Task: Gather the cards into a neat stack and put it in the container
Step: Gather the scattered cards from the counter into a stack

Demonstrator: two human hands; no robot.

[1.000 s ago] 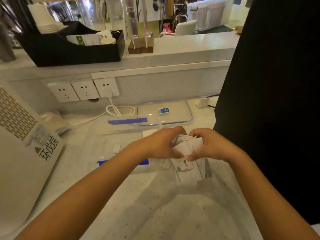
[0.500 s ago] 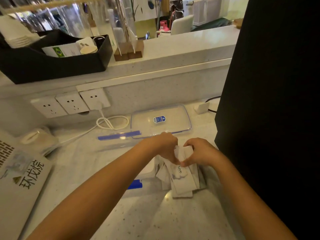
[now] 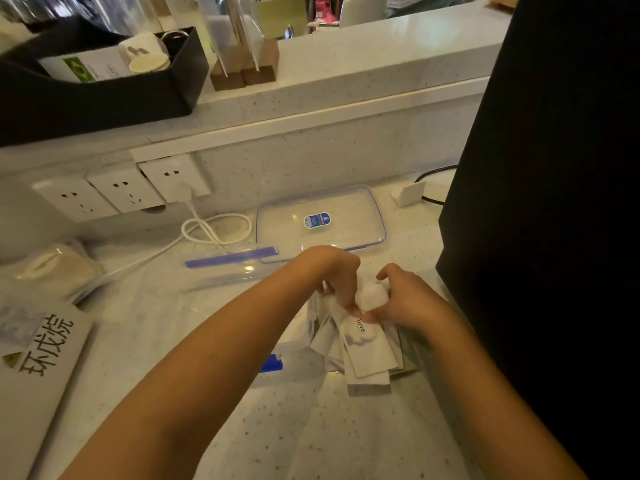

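Resting on the speckled tabletop (image 3: 346, 445), the cards (image 3: 367, 355) form a loose, fanned bundle just right of centre; edges uneven, top card printed "love". Far end of the bundle is pinched between both hands. Left hand (image 3: 337, 275) comes in from the left, fingers (image 3: 346, 299) curled down and closed on the top of the cards. Right hand (image 3: 412, 299) comes in from the right, thumb and fingers closed on the same end; thumb tips of the two hands nearly touching.

Container (image 3: 221, 282): clear plastic, blue clips at its far and near edges, on the tabletop just left of the cards and partly hidden under the left forearm. Whether the cards' left edge overlaps its rim, cannot tell. Lid (image 3: 322, 220): clear, blue label in the middle, lying flat just beyond the hands, apart from the container body.

Further out: white cable (image 3: 214, 230) looped left of the lid, plugged into the nearest of three wall sockets (image 3: 121, 188). Black tray (image 3: 104, 95) with small items on the raised ledge above. Large black panel (image 3: 554, 202) fills the right side. White device with printed characters (image 3: 41, 351) at the left edge
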